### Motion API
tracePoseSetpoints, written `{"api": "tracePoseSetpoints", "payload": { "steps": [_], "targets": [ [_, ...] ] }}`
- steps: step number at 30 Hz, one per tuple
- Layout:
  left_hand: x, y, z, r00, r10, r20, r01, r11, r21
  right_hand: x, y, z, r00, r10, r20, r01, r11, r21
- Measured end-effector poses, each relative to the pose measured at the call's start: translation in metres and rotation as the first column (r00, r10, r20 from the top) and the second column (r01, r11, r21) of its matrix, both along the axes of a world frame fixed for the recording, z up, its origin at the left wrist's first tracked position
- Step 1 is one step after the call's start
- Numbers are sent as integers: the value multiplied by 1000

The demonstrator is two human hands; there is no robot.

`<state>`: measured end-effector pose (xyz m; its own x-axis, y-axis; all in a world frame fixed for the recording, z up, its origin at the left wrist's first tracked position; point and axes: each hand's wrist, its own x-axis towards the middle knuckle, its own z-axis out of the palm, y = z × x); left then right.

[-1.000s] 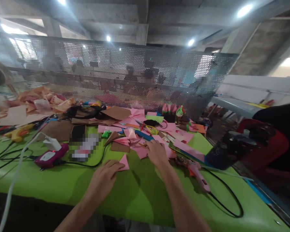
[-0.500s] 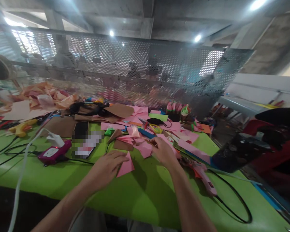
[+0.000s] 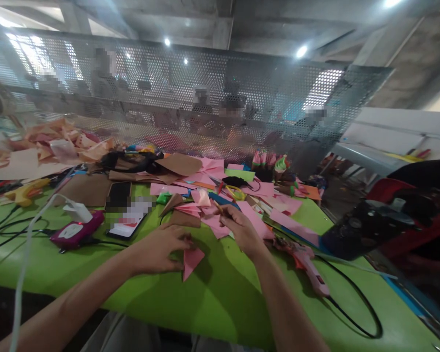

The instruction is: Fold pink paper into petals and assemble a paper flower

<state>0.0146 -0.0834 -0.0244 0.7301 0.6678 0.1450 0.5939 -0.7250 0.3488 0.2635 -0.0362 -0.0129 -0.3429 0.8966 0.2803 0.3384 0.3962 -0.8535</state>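
My left hand [image 3: 161, 249] is curled over the green tabletop, its fingers and thumb at the edge of a small folded pink paper [image 3: 193, 261]. The paper is a pointed triangle, partly hidden by those fingers. To its right, my right hand [image 3: 240, 227] is raised a little, with thumb and fingers pinched on a thin yellowish-brown stick [image 3: 219, 207]. Only the stick's tip shows, so its exact kind is unclear. Just beyond the hands lie pink paper sheets [image 3: 216, 225] and a piece of brown paper [image 3: 185, 218].
A pink glue gun [image 3: 310, 269] with a black cord lies at the right, near a dark cylindrical container [image 3: 355, 230]. A magenta power adapter [image 3: 75, 232] and two phones, one a dark phone [image 3: 119, 195], lie at the left. Paper scraps [image 3: 58, 142] heap up behind.
The pink paper has turned and its tip now points towards me; my left hand has shifted its grip on it. My right hand has lifted slightly from among the papers with the stick.
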Motion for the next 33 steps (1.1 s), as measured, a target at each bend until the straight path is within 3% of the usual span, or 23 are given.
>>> {"api": "tracePoseSetpoints", "payload": {
  "steps": [4,7,11,13,17,21,27,30,33],
  "targets": [
    [0,5,-3,999,34,-21,-35,999,-28,-5,-10,5,992,127,-24,-129,986,-106],
    [3,6,-9,997,76,-9,-76,997,-21,-8,-15,5,968,237,87,-224,965,-134],
    [9,10,-21,987,133,89,-132,991,-24,-14,-22,5,854,433,290,-405,901,-154],
    [11,13,-26,979,165,123,-162,986,-31,-16,-25,6,774,467,427,-448,881,-151],
    [14,20,-34,964,206,171,-201,979,-47,-19,-32,6,707,376,599,-361,920,-151],
    [14,22,-34,953,214,214,-199,976,-87,-18,-34,6,744,242,622,-222,969,-112],
    [12,17,-33,936,229,268,-198,970,-138,-15,-31,3,847,109,520,-176,981,81],
    [17,18,-35,844,318,431,-198,933,-301,-14,-29,4,879,63,473,-102,993,56],
    [25,21,-35,723,436,537,-191,872,-451,-15,-27,8,917,77,391,-60,997,-56]
  ]
}}
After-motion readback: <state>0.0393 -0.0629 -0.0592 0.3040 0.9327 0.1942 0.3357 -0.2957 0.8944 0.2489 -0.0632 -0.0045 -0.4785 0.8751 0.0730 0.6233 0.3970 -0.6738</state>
